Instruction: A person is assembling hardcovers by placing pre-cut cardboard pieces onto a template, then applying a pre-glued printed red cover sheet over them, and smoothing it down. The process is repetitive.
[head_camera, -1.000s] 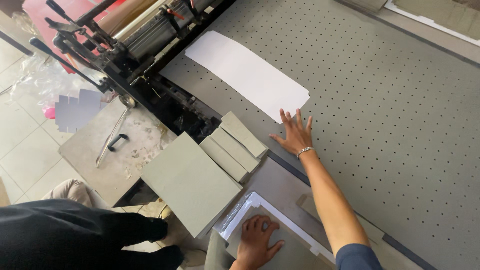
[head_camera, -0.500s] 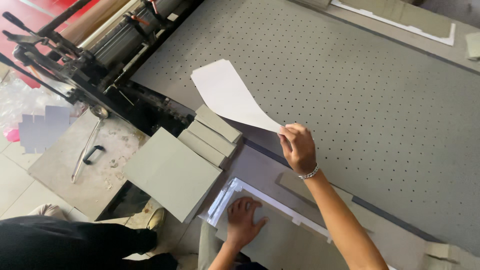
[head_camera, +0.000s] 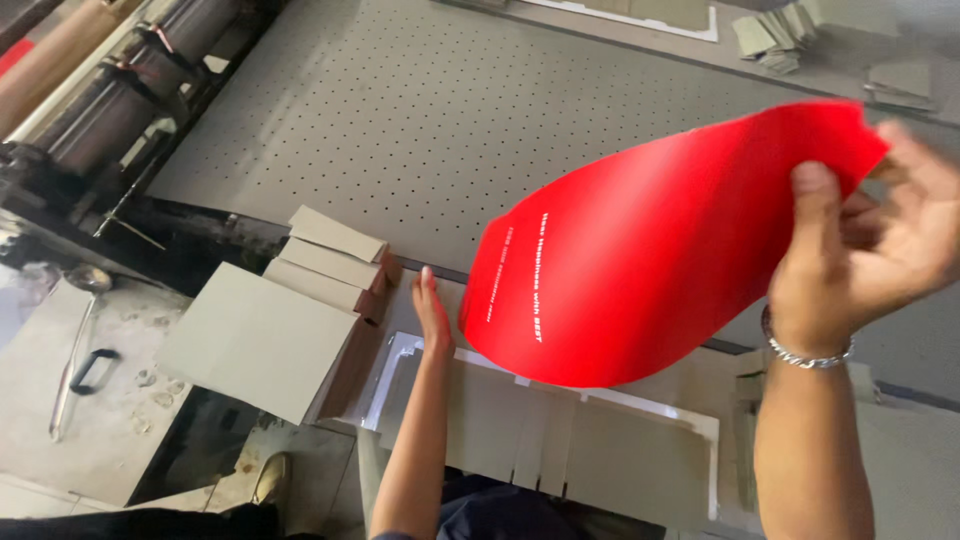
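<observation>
Red on its visible face, a large sheet of card curves in the air above the perforated grey table, with small white print near its lower left part. Right hand, upper right of the sheet: fingers and thumb pinch the sheet's upper right corner, thumb on the red face; a silver bracelet circles the wrist below. Left hand, just left of the sheet's lower edge: held flat with fingers together and extended, edge-on to the camera, holding nothing; whether it touches the sheet cannot be told. Below the sheet, on the table's near edge, lies a flat grey die-cut board with a white border, partly hidden by the sheet. Left of the left hand, a stack of grey boards and three smaller grey stacks sit at the table's edge. Further left of the table, dark machine rollers run diagonally. More grey offcuts lie at the far edge of the table, above the sheet.
</observation>
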